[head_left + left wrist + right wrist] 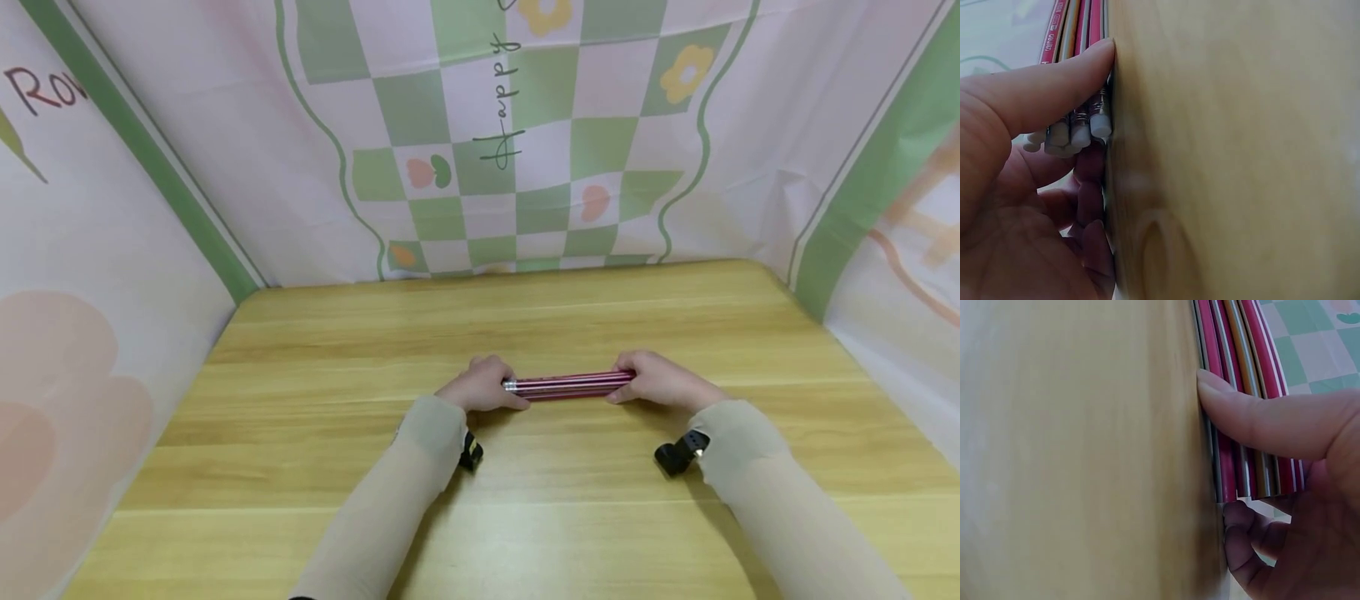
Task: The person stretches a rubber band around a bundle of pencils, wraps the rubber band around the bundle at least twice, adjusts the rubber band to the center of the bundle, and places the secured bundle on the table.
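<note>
A bundle of red striped pencils (570, 386) lies crosswise between my two hands, low over the wooden table. My left hand (483, 385) grips the eraser end, its thumb laid across the pencils. White erasers (1080, 135) in metal ferrules stick out past that thumb in the left wrist view. With thumb and fingers, my right hand (660, 381) holds the opposite end, where flat pencil ends (1260, 495) show below the thumb. Several pencils sit side by side in the bundle, some with a brownish-orange stripe.
The wooden table (570, 533) reaches back to a hanging cloth (543, 167) with green and white checks. More printed cloth (90, 350) hangs along the left side and the right side. A black wrist camera (678, 454) sits under the right sleeve.
</note>
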{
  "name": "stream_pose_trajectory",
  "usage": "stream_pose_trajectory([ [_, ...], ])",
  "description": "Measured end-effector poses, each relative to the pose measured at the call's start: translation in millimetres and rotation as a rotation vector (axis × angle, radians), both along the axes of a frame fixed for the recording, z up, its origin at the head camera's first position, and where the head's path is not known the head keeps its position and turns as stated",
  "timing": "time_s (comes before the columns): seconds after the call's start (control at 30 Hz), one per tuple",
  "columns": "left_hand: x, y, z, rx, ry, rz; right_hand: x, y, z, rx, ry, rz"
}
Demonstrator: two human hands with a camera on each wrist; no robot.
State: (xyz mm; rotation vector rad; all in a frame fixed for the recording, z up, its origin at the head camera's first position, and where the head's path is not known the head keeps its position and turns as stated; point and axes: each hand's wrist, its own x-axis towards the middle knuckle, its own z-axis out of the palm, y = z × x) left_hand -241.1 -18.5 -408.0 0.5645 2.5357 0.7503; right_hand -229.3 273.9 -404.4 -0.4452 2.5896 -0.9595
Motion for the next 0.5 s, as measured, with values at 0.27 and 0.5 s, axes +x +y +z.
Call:
stream_pose_trajectory([
  [0.27,1.1,-1.8,1.5,0.035,-0.007,0.009,4.9,-1.4,4.7,0.018,0.027,0.009],
  [0.5,2.3,-6.3,7.2,0.157,-0.069,0.039,8.3,-0.1,8.9,-0.085,-0.029,-0.025],
])
